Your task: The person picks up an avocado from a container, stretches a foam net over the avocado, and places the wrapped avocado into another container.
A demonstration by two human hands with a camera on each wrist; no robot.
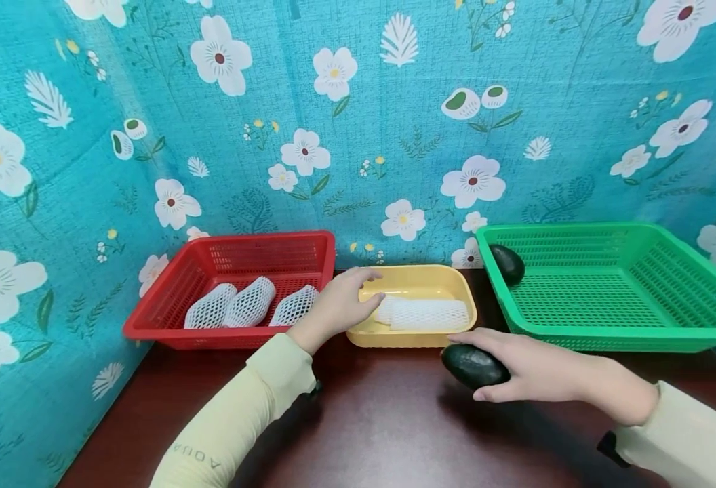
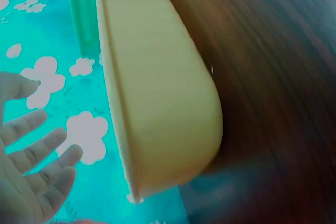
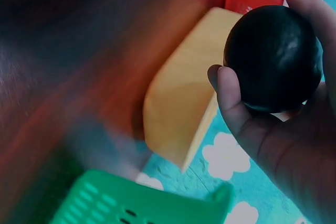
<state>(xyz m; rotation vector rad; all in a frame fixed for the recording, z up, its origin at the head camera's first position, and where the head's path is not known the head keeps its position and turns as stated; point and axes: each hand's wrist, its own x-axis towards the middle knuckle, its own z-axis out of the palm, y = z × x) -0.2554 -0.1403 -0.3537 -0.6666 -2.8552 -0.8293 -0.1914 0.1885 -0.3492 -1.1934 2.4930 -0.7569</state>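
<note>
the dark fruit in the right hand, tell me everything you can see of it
The dark fruit is nearly black, smooth-looking and slightly glossy: oval in the head view, rounder from the right wrist. It is bare, without a net sleeve. The right hand grips it between thumb and fingers above the brown table, nearer the camera than the yellow tray.

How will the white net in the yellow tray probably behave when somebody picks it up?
The white net is probably light, being thin mesh. It may be floppy, as it lies flattened in the yellow tray. It likely stretches: similar sleeves in the red basket bulge.
</note>
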